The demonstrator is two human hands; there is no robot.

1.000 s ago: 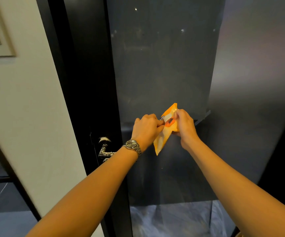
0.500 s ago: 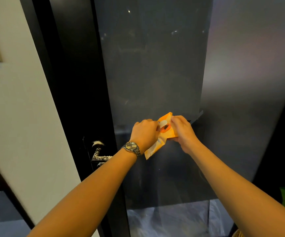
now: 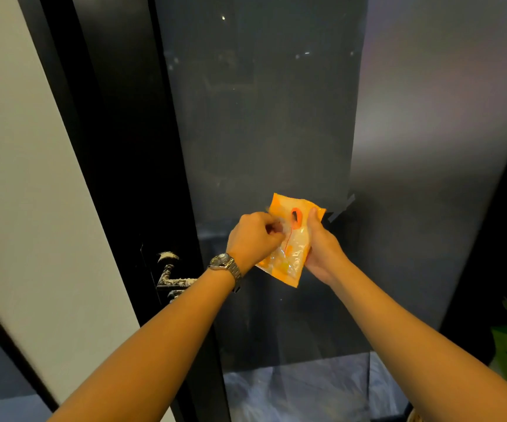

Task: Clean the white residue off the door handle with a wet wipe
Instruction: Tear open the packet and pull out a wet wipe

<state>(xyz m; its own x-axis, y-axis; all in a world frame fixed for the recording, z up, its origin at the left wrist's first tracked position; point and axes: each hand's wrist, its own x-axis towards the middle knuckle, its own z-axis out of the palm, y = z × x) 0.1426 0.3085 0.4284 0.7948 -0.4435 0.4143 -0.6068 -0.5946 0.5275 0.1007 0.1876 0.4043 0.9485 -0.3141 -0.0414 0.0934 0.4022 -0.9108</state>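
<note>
At the mouth of the orange wet wipe pack [image 3: 292,254], a pale flap [image 3: 277,227], too blurred to identify, is pinched by the curled fingers [image 3: 269,228] of the left hand [image 3: 253,240]. The pack's right edge is gripped by the right hand [image 3: 322,249], its thumb laid on the front. A watch [image 3: 220,261] is worn on the left wrist. Lower left, well apart, the door handle [image 3: 174,280] is seen coated in white residue [image 3: 168,256] on the dark door [image 3: 261,117].

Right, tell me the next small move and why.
Probably draw a wipe out: the right hand grips the orange packet, the left hand pinches a pale scrap at its opening, and the door handle is untouched, white residue on it.
</note>
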